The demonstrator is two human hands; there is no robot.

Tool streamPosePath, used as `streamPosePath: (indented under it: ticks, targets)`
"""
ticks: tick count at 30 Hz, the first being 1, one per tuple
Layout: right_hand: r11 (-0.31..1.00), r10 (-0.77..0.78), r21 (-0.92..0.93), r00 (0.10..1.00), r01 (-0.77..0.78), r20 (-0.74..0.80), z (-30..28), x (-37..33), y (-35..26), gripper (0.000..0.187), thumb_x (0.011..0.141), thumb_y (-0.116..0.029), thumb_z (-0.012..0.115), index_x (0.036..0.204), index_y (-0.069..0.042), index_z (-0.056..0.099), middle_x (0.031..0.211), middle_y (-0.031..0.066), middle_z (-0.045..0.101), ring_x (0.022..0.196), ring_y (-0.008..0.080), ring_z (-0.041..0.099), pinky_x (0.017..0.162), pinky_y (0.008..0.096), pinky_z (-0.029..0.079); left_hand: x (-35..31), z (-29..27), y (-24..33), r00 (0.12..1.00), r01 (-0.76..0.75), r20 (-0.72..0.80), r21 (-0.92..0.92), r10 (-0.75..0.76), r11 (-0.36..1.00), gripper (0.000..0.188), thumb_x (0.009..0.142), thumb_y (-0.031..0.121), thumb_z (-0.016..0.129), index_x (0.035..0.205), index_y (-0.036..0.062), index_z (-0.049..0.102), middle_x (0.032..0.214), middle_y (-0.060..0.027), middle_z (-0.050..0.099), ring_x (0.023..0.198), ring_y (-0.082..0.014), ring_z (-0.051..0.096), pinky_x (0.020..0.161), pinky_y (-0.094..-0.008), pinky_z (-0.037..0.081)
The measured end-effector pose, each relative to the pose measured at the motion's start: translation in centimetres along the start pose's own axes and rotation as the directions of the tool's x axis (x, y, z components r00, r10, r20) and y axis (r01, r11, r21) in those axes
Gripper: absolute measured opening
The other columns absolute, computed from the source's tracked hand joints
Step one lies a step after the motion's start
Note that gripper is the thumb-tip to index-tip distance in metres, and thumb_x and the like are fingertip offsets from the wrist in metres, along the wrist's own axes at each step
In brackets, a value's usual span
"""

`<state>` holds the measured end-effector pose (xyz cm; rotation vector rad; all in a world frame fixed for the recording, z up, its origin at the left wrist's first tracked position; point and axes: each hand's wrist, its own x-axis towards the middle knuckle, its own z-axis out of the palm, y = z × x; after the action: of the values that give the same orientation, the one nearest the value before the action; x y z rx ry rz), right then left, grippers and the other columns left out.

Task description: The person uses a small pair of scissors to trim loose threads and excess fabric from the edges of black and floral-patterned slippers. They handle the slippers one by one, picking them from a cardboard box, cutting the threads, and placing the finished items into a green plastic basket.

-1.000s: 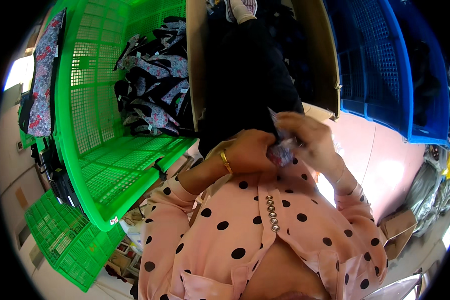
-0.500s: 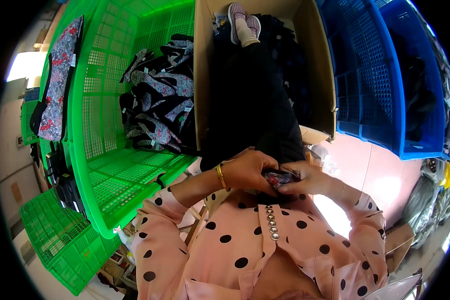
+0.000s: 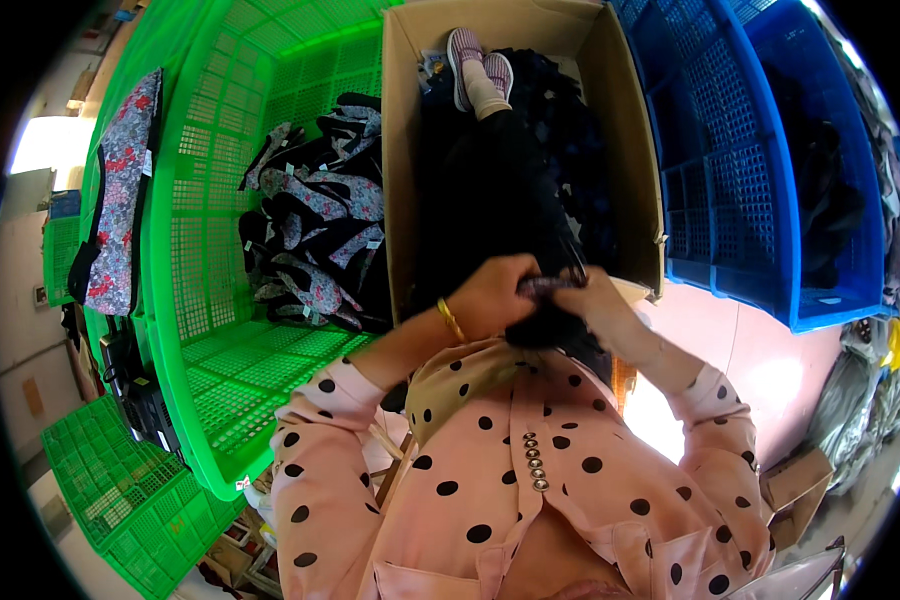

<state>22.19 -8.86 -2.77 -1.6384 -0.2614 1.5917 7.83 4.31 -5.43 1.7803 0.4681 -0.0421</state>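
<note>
My left hand (image 3: 497,297), with a gold bangle at its wrist, is closed on one end of a dark fabric piece (image 3: 548,287). My right hand (image 3: 606,314) grips the other end, so the piece stretches between both hands above my lap. Motion blurs it, and part is hidden by my fingers. A thin dark thing (image 3: 577,262) stands up beside my right fingers; its kind is unclear. To the left, several floral and black fabric pieces (image 3: 315,285) with small white tags lie heaped in a green plastic crate (image 3: 205,200).
Ahead stands a cardboard box (image 3: 625,150) holding dark fabric pieces (image 3: 560,120); my leg stretches into it. Blue crates (image 3: 730,180) are on the right. One long floral piece (image 3: 125,190) hangs over the green crate's left rim, and another green crate (image 3: 120,480) sits lower left.
Both hands have moved up and away from my body with the fabric piece. Its floral side showed between the fingers before; now it looks dark and stretched between the hands.
</note>
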Motion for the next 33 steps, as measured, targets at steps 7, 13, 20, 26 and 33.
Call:
streamPosePath:
  ticks: [7,13,20,26,33]
  targets:
    - [0.734,-0.489,-0.573,0.869,0.364,-0.074,-0.8,10.6,1.2,0.019,0.075,-0.019,0.072,0.076,-0.002,0.063,0.064,0.0133,0.06,0.062,0.029,0.061,0.06,0.0367,0.047,5.7,-1.6,-6.1,0.935,-0.082,-0.297,0.354,0.195,0.932,0.019,0.07,0.001,0.069,0.083,-0.0002,0.055,0.077,-0.0216,0.061,0.079,-0.0423,0.061,0.063,-0.0427,0.048]
    - [0.283,-0.581,-0.758,0.734,0.588,0.352,-3.0,5.0,-1.6,0.043,0.067,-0.023,0.085,0.098,-0.003,0.064,0.095,0.0124,0.058,0.085,0.0292,0.06,0.074,0.0351,0.048,3.9,-1.4,-5.1,0.957,-0.06,-0.259,0.27,0.133,0.961,0.02,0.069,0.0,0.069,0.085,0.0006,0.057,0.076,-0.0199,0.061,0.076,-0.0405,0.062,0.061,-0.04,0.048]
    - [0.302,-0.509,-0.752,0.766,0.586,0.393,-3.3,4.9,-1.0,0.045,0.068,-0.028,0.084,0.098,-0.003,0.062,0.095,0.0121,0.055,0.081,0.03,0.058,0.07,0.0355,0.049,3.5,-2.0,-4.7,0.97,-0.169,-0.132,0.23,0.203,0.959,0.024,0.07,0.002,0.071,0.09,0.0006,0.057,0.081,-0.0189,0.06,0.077,-0.0382,0.061,0.065,-0.037,0.048]
    - [0.398,-0.56,-0.734,0.78,0.55,0.279,-4.2,7.9,0.0,0.031,0.077,-0.019,0.078,0.089,0.0,0.057,0.084,0.0148,0.053,0.074,0.0328,0.056,0.066,0.0376,0.046,1.1,-4.4,-3.6,0.956,-0.291,0.061,0.135,0.285,0.947,0.048,0.067,0.004,0.075,0.11,0.0016,0.054,0.107,-0.017,0.056,0.1,-0.0362,0.057,0.084,-0.0373,0.048]
    - [0.546,-0.47,-0.592,0.802,0.592,0.369,-3.8,7.0,-1.7,0.038,0.072,-0.015,0.081,0.093,0.002,0.053,0.086,0.0145,0.049,0.077,0.0279,0.05,0.073,0.0316,0.045,0.6,-3.9,-4.1,0.953,-0.303,0.079,0.176,0.294,0.936,0.065,0.06,0.015,0.083,0.116,0.0042,0.052,0.106,-0.0143,0.058,0.1,-0.0351,0.055,0.088,-0.0379,0.047]
